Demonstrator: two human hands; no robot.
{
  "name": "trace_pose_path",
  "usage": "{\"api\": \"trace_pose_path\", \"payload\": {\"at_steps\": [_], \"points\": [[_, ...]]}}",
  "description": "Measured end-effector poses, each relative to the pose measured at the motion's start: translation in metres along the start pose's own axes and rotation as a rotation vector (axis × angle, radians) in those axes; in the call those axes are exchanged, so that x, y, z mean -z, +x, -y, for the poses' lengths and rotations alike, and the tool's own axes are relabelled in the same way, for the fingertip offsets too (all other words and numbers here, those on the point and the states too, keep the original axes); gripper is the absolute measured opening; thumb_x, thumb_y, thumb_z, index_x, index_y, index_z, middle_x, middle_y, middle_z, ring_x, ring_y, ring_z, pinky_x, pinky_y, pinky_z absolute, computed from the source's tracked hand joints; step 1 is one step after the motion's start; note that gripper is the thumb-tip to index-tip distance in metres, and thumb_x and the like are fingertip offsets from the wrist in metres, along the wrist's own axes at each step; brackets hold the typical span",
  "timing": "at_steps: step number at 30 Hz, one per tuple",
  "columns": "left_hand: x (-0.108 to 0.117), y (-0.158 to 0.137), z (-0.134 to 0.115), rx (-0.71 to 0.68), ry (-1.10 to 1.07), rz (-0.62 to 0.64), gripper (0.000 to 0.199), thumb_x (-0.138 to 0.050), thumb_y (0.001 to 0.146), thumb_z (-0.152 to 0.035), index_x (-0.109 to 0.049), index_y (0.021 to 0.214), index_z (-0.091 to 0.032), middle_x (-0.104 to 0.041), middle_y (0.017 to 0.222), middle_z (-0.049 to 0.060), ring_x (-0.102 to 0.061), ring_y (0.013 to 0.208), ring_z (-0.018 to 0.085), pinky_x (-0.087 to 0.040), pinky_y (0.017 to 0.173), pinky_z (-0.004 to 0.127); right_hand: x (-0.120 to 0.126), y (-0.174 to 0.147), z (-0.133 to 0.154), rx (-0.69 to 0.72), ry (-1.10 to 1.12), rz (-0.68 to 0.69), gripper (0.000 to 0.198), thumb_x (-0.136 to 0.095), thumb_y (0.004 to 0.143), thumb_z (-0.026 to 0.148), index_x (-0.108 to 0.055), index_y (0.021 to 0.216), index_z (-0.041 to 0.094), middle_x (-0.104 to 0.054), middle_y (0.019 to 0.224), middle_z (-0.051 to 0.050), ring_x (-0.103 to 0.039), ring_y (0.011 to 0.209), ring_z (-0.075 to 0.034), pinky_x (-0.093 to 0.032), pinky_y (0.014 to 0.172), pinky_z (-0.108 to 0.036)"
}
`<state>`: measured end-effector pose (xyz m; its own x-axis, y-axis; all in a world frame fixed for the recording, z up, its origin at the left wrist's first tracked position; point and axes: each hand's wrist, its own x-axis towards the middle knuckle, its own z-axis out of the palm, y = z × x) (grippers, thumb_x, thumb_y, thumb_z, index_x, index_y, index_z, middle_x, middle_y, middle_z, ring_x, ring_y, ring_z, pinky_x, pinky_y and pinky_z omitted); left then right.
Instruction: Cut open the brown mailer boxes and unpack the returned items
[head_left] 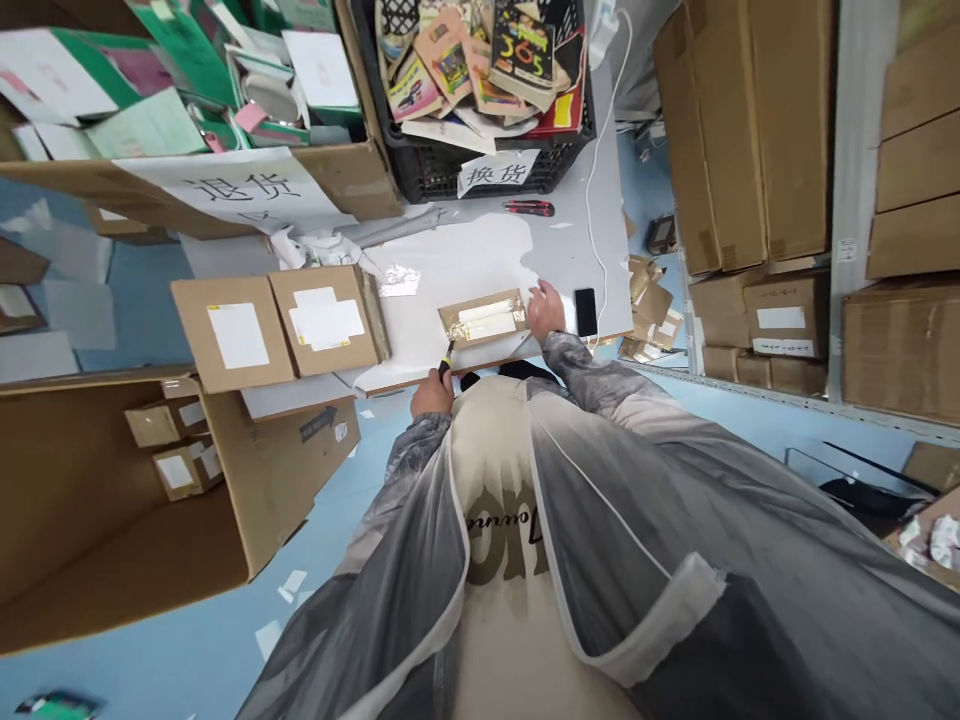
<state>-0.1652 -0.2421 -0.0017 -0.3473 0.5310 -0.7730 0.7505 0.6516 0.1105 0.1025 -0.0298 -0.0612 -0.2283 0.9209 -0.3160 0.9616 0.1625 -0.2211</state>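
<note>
A small flat cardboard box (487, 333) with a white label and shiny clear tape lies on the white table in front of me. My left hand (433, 392), at the table's front edge, is closed around the black-and-yellow handle of a utility knife (446, 362). Its tip points up at the box's left end; whether it touches the tape I cannot tell. At the right end of the box is my right hand (546, 306), fingers apart and curved beside the cardboard. A black phone (585, 312) lies just right of that hand.
Two labelled cartons (322, 325) stand at the left. Behind are a black crate (480, 170) of booklets and a large box (360, 180) of green packages. A red-and-black tool (529, 208) and a white cable (592, 200) lie on the table (465, 245). Shelved cartons (787, 310) are at right.
</note>
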Motion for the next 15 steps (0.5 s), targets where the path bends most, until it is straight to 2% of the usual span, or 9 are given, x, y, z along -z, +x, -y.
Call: {"api": "trace_pose_path", "payload": {"at_steps": [2,3,5,7,10,13,15], "points": [[-0.001,-0.001,-0.001,0.021,0.007,-0.016,0.047,-0.044,0.133,-0.053,-0.072,0.15,-0.02,-0.089,0.135,0.028,-0.088,0.122,0.044,-0.059,0.091,0.043,0.004,-0.016,-0.036,-0.258,0.04,-0.004,0.05,-0.055,0.118,0.027,-0.073,0.162,0.011,-0.061,0.186,-0.03,-0.068,0.164,-0.039,-0.059,0.14,-0.053],[-0.001,-0.001,-0.002,0.033,0.012,-0.025,0.046,-0.044,0.133,-0.052,-0.073,0.149,-0.02,-0.089,0.133,0.028,-0.088,0.122,0.044,-0.059,0.091,0.042,0.006,-0.022,-0.054,-0.337,0.059,0.021,0.049,-0.057,0.115,0.024,-0.071,0.159,0.009,-0.063,0.183,-0.032,-0.073,0.157,-0.04,-0.063,0.135,-0.053],[-0.002,-0.003,-0.003,0.05,0.02,-0.041,0.044,-0.044,0.132,-0.051,-0.073,0.146,-0.021,-0.09,0.13,0.026,-0.088,0.12,0.043,-0.058,0.089,0.041,0.008,-0.031,-0.087,-0.409,0.087,0.083,0.047,-0.061,0.11,0.019,-0.072,0.155,0.01,-0.064,0.181,-0.033,-0.079,0.146,-0.042,-0.067,0.129,-0.058],[-0.001,-0.003,-0.004,0.067,0.032,-0.058,0.042,-0.044,0.132,-0.049,-0.073,0.143,-0.021,-0.09,0.127,0.024,-0.088,0.118,0.041,-0.057,0.087,0.04,0.008,-0.034,-0.112,-0.424,0.11,0.176,0.045,-0.062,0.108,0.017,-0.074,0.152,0.012,-0.066,0.18,-0.033,-0.08,0.144,-0.044,-0.068,0.125,-0.061],[0.003,-0.003,0.0,0.063,0.041,-0.074,0.04,-0.045,0.132,-0.05,-0.073,0.138,-0.022,-0.091,0.125,0.022,-0.087,0.119,0.041,-0.055,0.085,0.039,0.001,-0.035,-0.135,-0.42,0.15,0.305,0.042,-0.063,0.108,0.014,-0.076,0.149,0.01,-0.071,0.173,-0.034,-0.08,0.145,-0.045,-0.068,0.122,-0.056],[0.01,-0.004,0.006,0.049,0.046,-0.066,0.041,-0.045,0.132,-0.053,-0.074,0.132,-0.024,-0.091,0.126,0.021,-0.087,0.119,0.041,-0.055,0.084,0.039,-0.01,-0.04,-0.146,-0.412,0.188,0.353,0.035,-0.064,0.113,0.015,-0.076,0.145,0.008,-0.068,0.177,-0.037,-0.082,0.138,-0.042,-0.069,0.116,-0.051],[0.015,-0.004,0.008,0.061,0.046,-0.061,0.042,-0.045,0.132,-0.054,-0.075,0.131,-0.025,-0.09,0.125,0.022,-0.087,0.116,0.042,-0.055,0.083,0.039,-0.016,-0.045,-0.15,-0.341,0.207,0.339,0.034,-0.062,0.116,0.018,-0.076,0.145,0.008,-0.06,0.186,-0.037,-0.084,0.13,-0.04,-0.071,0.109,-0.05]]}}
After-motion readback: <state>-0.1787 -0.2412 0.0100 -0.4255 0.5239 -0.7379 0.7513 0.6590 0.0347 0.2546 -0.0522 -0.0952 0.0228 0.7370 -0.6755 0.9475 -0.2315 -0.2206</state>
